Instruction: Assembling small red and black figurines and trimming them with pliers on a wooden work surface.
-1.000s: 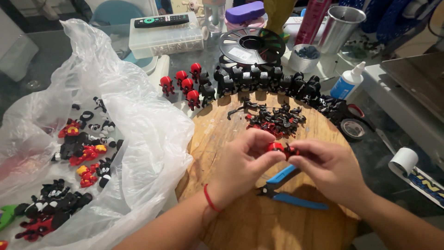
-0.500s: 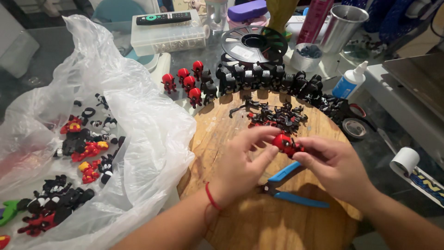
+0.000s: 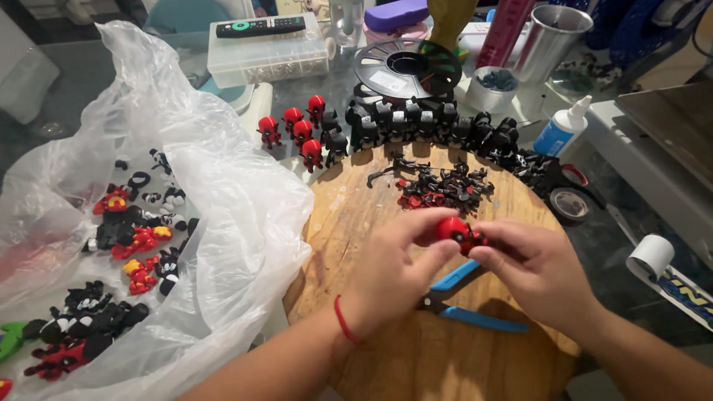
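Nearest you, your 2 forearms reach in from the bottom edge over a round wooden board (image 3: pixel 416 356); a thin red string bracelet (image 3: pixel 343 319) circles your left wrist. Your left hand (image 3: pixel 394 271) and right hand (image 3: pixel 538 271) meet above the middle of the board, fingers curled inward. Between them you pinch a small red toy figure (image 3: pixel 454 230) with a round head: your left thumb and forefinger press on its left side, and your right fingertips close on its right side. Whether the figure is in 1 piece or 2 cannot be told.

Just under your hands, blue-handled pliers (image 3: pixel 468 301) lie flat on the board, partly hidden by your right hand.

To your left, a crumpled clear plastic bag (image 3: pixel 223 193) spreads over the table, with loose red, black and yellow figures (image 3: pixel 137 241) lying on it.

Beyond your hands, a pile of small black and red parts (image 3: pixel 442 186) sits on the far part of the board. Past its far edge stand 5 red-headed figures (image 3: pixel 297 134) and a row of black figures (image 3: pixel 423 122). On the right stands a white glue bottle with a blue label (image 3: pixel 563 130).

Farthest off are a dark filament spool (image 3: pixel 407 68), a metal cup (image 3: pixel 546 41), and a clear box with a remote control (image 3: pixel 260 27) on top.
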